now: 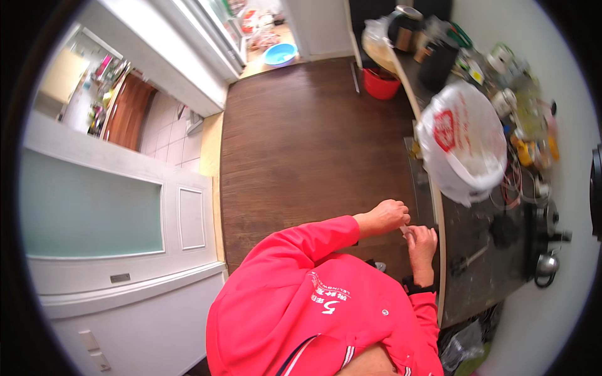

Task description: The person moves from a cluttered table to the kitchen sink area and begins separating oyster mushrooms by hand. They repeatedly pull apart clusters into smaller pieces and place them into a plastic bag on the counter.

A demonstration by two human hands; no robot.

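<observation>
A small pale scrap (pixel 404 230), mostly hidden, is seemingly pinched by both the curled left hand (pixel 385 217) and right hand (pixel 422 245), just left of the dark-topped table (pixel 486 288). Its shape cannot be made out.

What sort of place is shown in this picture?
Probably a home, perhaps a room beside a kitchen: brown cabinets show at upper left, a white door has a pale pane, and a cluttered dark table stands at right.
</observation>
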